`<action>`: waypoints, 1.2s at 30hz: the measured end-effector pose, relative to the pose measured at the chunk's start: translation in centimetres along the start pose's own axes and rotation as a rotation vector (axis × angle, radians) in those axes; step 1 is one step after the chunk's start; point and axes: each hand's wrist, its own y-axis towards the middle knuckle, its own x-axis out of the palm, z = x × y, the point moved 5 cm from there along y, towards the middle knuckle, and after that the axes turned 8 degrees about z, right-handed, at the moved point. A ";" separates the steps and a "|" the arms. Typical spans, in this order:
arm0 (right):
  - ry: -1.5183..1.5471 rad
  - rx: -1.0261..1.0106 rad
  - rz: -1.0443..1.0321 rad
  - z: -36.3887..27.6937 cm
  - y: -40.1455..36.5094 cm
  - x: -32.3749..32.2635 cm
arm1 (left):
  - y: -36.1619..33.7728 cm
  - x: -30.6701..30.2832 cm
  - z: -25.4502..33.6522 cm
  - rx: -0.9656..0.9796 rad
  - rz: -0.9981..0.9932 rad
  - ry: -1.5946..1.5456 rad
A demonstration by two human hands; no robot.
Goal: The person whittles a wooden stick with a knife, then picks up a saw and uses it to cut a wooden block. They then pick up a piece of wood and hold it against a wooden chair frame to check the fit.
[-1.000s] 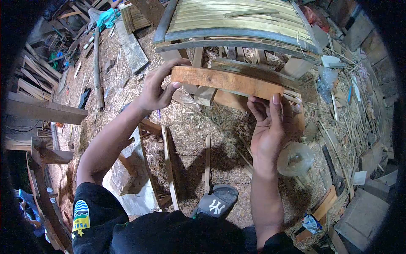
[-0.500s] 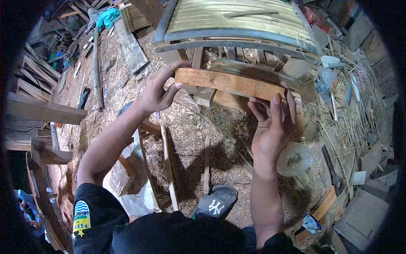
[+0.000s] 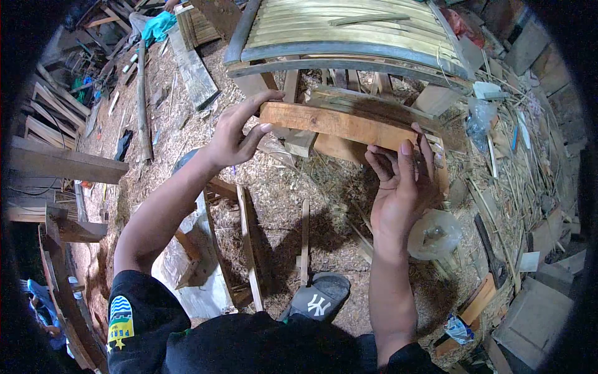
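A short reddish-brown wooden board (image 3: 339, 124) is held up in front of me, its right end a little lower than its left. My left hand (image 3: 240, 131) grips the left end between thumb and fingers. At the right end, my right hand (image 3: 405, 165) has its fingertips closed on the board, palm turned toward me. Behind and below the board, other wooden pieces (image 3: 336, 148) lie partly hidden by it.
A slatted bench (image 3: 349, 47) with a dark frame stands ahead. Wood shavings cover the ground. A sandal (image 3: 321, 296), a long plank (image 3: 199, 268), a plastic bag (image 3: 481, 121) and a clear round container (image 3: 435, 235) are around me. Wooden beams (image 3: 68, 162) jut in from the left.
The board and both hands have hardly moved; the board's left end sits very slightly lower and to the right. My grip looks the same.
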 end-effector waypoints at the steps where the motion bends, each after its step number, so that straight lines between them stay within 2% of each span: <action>1: -0.003 -0.006 0.006 0.0 0.1 0.0 | 0.0 0.0 0.0 0.000 0.000 -0.001; 10: -0.128 -0.062 -0.004 -1.0 0.8 0.2 | 0.5 0.2 0.3 -0.082 0.032 -0.059; 12: -0.172 -0.068 -0.001 -1.7 1.3 0.2 | 0.6 0.1 0.1 -0.140 0.050 -0.155; 14: -0.338 -0.053 -0.156 -2.9 1.6 1.2 | 0.7 0.1 -0.1 -0.132 0.067 -0.173; 15: -0.591 -0.164 -0.186 -2.9 2.6 0.4 | 0.7 0.0 -0.1 -0.122 0.082 -0.191; 16: -0.597 -0.166 -0.187 -3.6 2.8 0.6 | 0.7 0.0 0.0 -0.123 0.086 -0.195; 18: -0.773 -0.001 -0.337 -4.9 2.7 2.2 | 0.7 0.1 -0.2 -0.223 0.084 -0.272; 20: -0.850 -0.020 -0.390 -6.0 3.2 2.8 | 0.8 0.0 0.0 -0.228 0.097 -0.282; 21: -1.075 -0.106 -0.531 -6.3 3.6 3.1 | 0.9 0.1 0.1 -0.233 0.104 -0.289; 23: -1.359 -0.031 -0.708 -7.0 3.5 4.5 | 1.2 0.1 0.2 -0.192 0.133 -0.283; 24: -1.366 -0.031 -0.704 -6.9 3.8 4.2 | 1.4 0.0 0.3 -0.154 0.159 -0.272; 26: -1.113 0.128 -0.698 -6.8 4.3 3.1 | 1.5 0.0 0.1 -0.178 0.148 -0.343; 28: -1.135 0.208 -0.738 -8.2 4.4 2.1 | 1.3 0.2 -1.1 -0.280 0.116 -0.492; 30: -0.971 0.362 -0.629 -10.0 4.2 -0.1 | 1.6 0.3 -1.2 -0.265 0.127 -0.485; 32: -0.883 0.433 -0.666 -12.6 4.6 -2.4 | 1.4 1.0 -2.1 -0.348 0.053 -0.523; 34: -0.659 0.509 -0.461 -15.0 5.0 -5.1 | 1.4 1.4 -2.2 -0.354 0.019 -0.449; 36: -0.677 0.513 -0.435 -17.5 5.0 -6.3 | 1.0 2.5 -3.1 -0.417 -0.018 -0.465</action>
